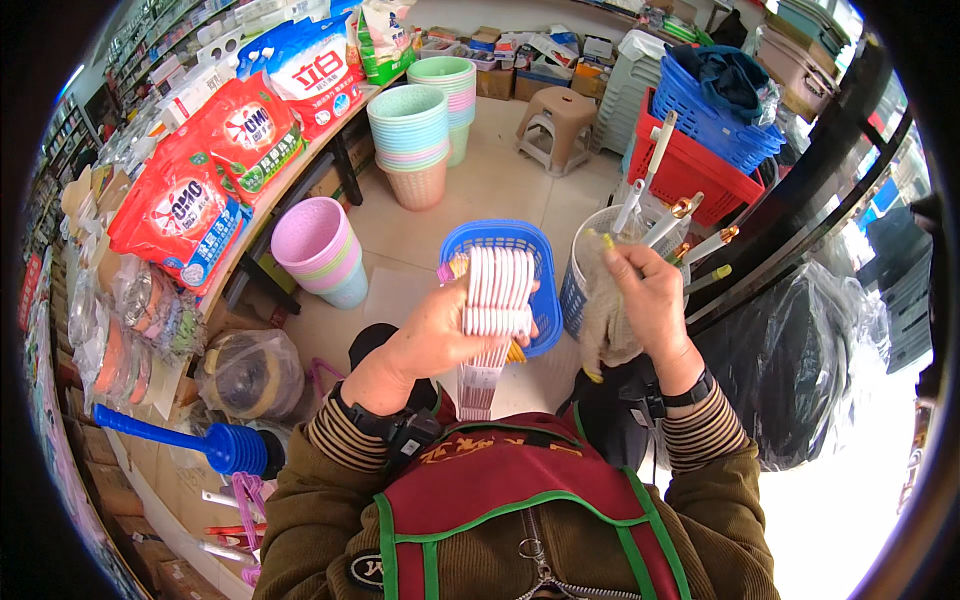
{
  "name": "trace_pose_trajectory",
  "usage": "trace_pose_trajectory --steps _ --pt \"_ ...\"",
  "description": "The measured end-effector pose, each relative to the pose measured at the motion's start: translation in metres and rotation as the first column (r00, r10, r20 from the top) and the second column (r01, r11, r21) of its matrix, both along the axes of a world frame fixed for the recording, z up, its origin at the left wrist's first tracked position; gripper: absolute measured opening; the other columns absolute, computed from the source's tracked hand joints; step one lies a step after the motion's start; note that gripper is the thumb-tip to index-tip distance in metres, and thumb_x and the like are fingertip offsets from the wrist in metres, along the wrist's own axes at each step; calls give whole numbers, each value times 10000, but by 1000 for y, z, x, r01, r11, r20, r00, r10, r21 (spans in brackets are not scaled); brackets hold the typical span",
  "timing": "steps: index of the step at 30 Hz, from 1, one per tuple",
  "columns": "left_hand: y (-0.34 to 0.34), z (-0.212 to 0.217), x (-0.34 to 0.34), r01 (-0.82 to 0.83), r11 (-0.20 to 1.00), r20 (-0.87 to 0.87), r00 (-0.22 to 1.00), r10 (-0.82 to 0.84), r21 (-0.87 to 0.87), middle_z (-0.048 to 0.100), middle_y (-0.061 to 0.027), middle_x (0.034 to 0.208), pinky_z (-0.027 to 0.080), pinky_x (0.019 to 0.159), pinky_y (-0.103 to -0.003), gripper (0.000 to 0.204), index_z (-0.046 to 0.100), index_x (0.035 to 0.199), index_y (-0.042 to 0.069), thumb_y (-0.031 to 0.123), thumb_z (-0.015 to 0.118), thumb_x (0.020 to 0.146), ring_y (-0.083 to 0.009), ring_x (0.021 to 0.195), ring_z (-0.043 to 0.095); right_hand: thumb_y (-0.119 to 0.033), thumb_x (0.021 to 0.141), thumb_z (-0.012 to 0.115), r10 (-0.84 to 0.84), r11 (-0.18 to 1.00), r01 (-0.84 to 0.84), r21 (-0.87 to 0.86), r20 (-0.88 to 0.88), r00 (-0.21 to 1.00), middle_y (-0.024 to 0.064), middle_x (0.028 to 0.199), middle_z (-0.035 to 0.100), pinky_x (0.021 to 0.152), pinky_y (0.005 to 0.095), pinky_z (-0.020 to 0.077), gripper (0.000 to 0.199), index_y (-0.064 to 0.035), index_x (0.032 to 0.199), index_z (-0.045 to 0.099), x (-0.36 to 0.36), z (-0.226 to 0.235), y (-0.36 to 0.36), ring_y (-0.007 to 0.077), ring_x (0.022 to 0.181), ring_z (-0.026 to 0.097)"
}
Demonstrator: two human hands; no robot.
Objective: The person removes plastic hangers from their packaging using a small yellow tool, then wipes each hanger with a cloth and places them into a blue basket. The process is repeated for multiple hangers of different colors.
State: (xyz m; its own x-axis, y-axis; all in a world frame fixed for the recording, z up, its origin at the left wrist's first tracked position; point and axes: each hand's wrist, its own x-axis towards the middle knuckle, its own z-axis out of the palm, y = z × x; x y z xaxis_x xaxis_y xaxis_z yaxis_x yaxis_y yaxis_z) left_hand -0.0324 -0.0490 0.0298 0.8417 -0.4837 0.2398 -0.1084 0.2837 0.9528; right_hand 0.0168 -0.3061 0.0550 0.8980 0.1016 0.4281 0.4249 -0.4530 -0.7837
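Note:
My left hand [432, 330] is closed around a neat bundle of white, flat plastic pieces with rounded ends [500, 285], stacked side by side. Their exact kind is unclear, and a paler strip hangs below my fingers. Beneath the bundle stands a blue plastic basket [545, 318], with some yellow and pink items partly hidden at its left. Pinched in my right hand [648, 300] is a grey-beige knitted work glove [600, 315] with yellow at its edges, dangling limp. Close behind it, a white mesh bin [572, 290] holds several white poles [658, 155].
Left, a shelf carries red detergent bags [180, 215]. Stacked pastel buckets [410, 125] and pink-green buckets [318, 245] stand on the floor. A brown stool [557, 130] is farther back. At right are red crates [700, 180], a blue basket stack [715, 110] and black plastic-wrapped goods [800, 360].

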Motion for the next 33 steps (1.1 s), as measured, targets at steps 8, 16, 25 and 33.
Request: trace_pose_trajectory --steps 8,16,25,33 --pt "-10 -4 -9 68 984 -152 988 -43 164 684 -88 1074 514 853 -326 214 642 1114 0 96 644 923 -132 995 636 -119 855 715 368 925 -300 -234 350 861 39 916 647 757 296 509 194 -109 1048 706 -39 39 25 187 879 608" --pt "-15 -2 -28 -199 889 233 966 108 413 730 -76 883 536 757 -317 148 700 1009 -5 49 703 871 -172 794 687 -156 897 601 269 918 -232 -320 77 960 175 916 671 727 454 545 201 -108 1087 648 -22 -10 67 365 848 668" --pt "38 25 -57 106 939 66 989 -135 328 750 -132 923 578 768 -332 184 735 918 -29 1 806 751 -224 852 728 -87 921 666 264 964 -261 42 -83 961 62 977 685 811 264 518 198 1 1094 623 -26 0 33 101 904 624" --pt "43 18 -79 28 956 30 999 -38 290 745 -139 848 585 723 -331 195 732 851 -43 43 836 710 -226 792 732 -185 940 548 625 762 -605 -230 16 781 194 898 613 662 458 555 206 -1 1023 508 -53 -44 103 389 801 673"
